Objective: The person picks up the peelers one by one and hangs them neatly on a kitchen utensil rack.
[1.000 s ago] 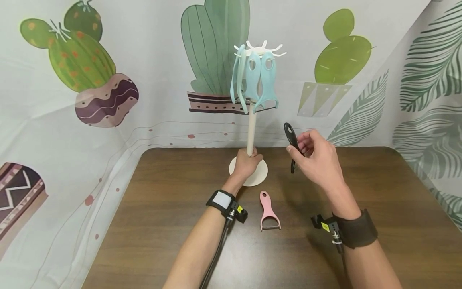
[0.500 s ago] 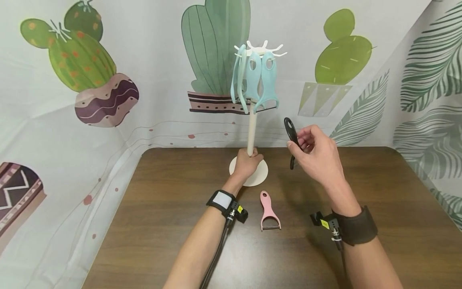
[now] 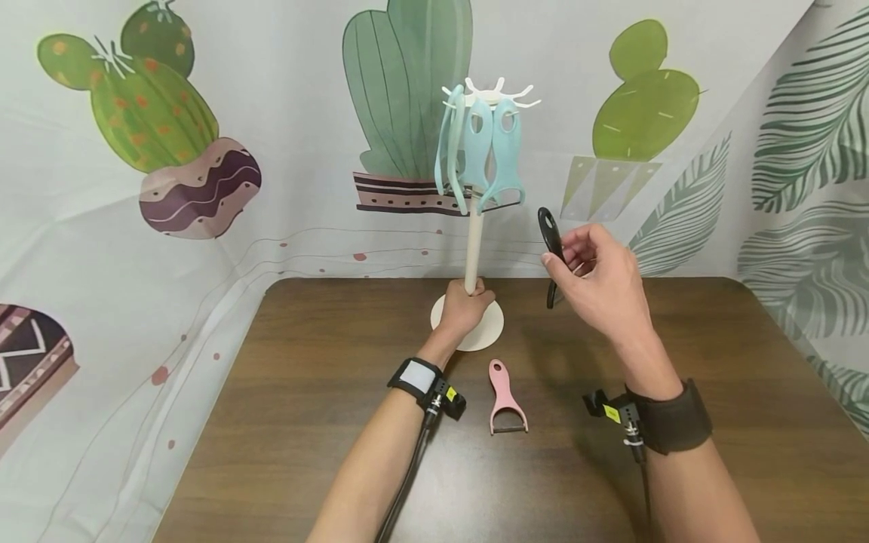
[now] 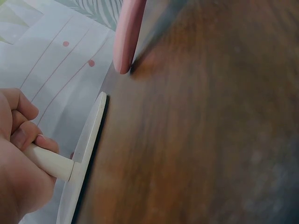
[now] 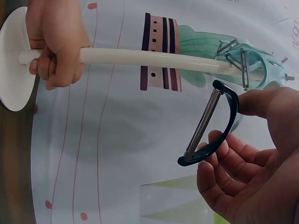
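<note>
Low on its pole, just above the round base, my left hand grips a cream-white stand. Several light-blue peelers hang from the hooks at its top. Between thumb and fingers, my right hand holds a black peeler in the air, right of the pole, with its holed handle end up. The right wrist view shows the metal blade of that peeler at its curved head. On the table in front of the base lies a pink peeler, its blade end toward me.
The brown wooden table ends at a back edge just behind the stand. A white cloth printed with cacti and leaves hangs behind it. White hooks without peelers show at the top right of the stand.
My right hand has risen a little with the black peeler. My left hand keeps its grip on the pole, and the pink peeler lies where it was.
</note>
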`<action>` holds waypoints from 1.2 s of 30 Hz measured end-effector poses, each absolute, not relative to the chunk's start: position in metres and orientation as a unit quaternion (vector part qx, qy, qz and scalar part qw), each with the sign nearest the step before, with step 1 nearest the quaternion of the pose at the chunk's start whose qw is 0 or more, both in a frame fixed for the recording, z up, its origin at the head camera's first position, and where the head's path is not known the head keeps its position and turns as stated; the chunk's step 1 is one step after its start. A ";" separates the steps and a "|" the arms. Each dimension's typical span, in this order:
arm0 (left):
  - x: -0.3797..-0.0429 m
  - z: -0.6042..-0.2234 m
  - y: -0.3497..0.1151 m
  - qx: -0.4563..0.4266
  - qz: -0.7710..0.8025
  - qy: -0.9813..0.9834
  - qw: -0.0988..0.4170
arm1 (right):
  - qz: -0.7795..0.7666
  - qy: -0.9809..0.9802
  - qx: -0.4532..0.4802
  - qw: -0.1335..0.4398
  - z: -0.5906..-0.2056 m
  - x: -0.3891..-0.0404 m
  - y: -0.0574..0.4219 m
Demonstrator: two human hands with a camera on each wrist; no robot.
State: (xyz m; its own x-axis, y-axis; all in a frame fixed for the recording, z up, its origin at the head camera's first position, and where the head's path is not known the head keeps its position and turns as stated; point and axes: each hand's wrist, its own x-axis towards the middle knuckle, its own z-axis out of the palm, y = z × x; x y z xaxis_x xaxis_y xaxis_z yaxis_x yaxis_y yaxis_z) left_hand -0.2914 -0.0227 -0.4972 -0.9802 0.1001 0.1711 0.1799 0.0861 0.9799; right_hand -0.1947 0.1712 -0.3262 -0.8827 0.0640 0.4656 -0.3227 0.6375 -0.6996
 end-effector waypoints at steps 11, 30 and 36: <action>-0.291 -0.498 -0.024 -0.095 -0.668 -0.737 0.031 | 0.451 -0.857 0.063 0.242 -0.316 -0.198 0.165; -0.290 -0.496 -0.022 -0.088 -0.665 -0.741 0.031 | 0.490 -0.827 0.078 0.263 -0.300 -0.200 0.157; -0.290 -0.496 -0.022 -0.084 -0.660 -0.746 0.033 | 0.492 -0.823 0.079 0.272 -0.295 -0.200 0.154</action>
